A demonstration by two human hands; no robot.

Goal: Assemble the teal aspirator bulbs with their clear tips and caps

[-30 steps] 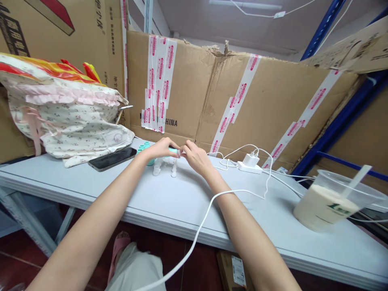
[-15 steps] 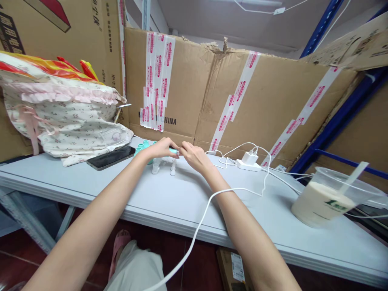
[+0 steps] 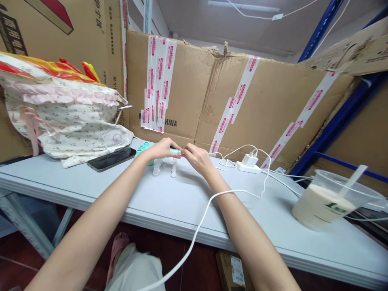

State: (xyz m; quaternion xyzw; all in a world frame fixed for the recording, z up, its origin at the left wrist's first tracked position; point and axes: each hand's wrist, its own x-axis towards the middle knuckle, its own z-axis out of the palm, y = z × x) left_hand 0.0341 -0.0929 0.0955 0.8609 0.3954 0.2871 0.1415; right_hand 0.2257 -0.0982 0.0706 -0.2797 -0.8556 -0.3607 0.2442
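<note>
Both my hands meet above the far middle of the white table [image 3: 169,202]. My left hand [image 3: 160,148] is closed around a small teal piece [image 3: 173,150]. My right hand [image 3: 197,158] pinches the tip of that piece, fingers pressed together; what it holds there is too small to make out. Just below the hands stand small white plastic pieces [image 3: 165,166]. Behind my left hand sit several teal caps [image 3: 142,148].
A black phone [image 3: 110,159] lies left of the hands, beside a floral cloth bag [image 3: 63,117]. A white charger [image 3: 250,161] with cables lies to the right; one white cable [image 3: 194,238] crosses my right arm. A lidded milk-tea cup [image 3: 330,202] stands at the right. Taped cardboard [image 3: 242,105] walls the back.
Both hands stay together on the teal piece; only slight finger shifts and small camera movement.
</note>
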